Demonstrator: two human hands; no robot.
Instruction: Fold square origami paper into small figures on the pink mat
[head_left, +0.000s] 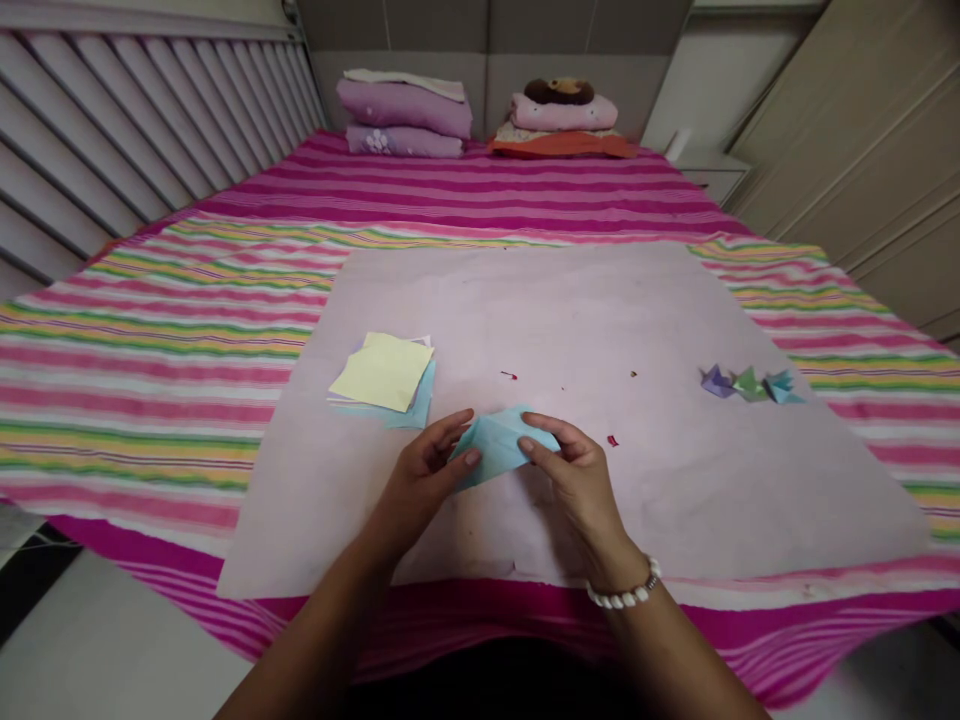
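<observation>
A light blue sheet of folded origami paper (496, 445) is held up between my two hands, just above the pale board. My left hand (431, 475) pinches its left end, thumb in front and fingers behind. At the right end, my right hand (574, 465) grips it the same way, with a white bead bracelet (626, 597) on that wrist. Left of the hands lies a stack of paper squares (384, 372), pale yellow on top and blue underneath. Three small folded paper shapes, purple (718, 381), green (749, 384) and blue (782, 387), stand in a row at the right.
The pale board (517, 310) rests on a striped bedspread (187, 350). Small red scraps (613, 440) and a red pin-like bit (509, 376) lie on it. Folded bedding (405, 110) and another pile with a plush toy (559, 92) sit at the headboard.
</observation>
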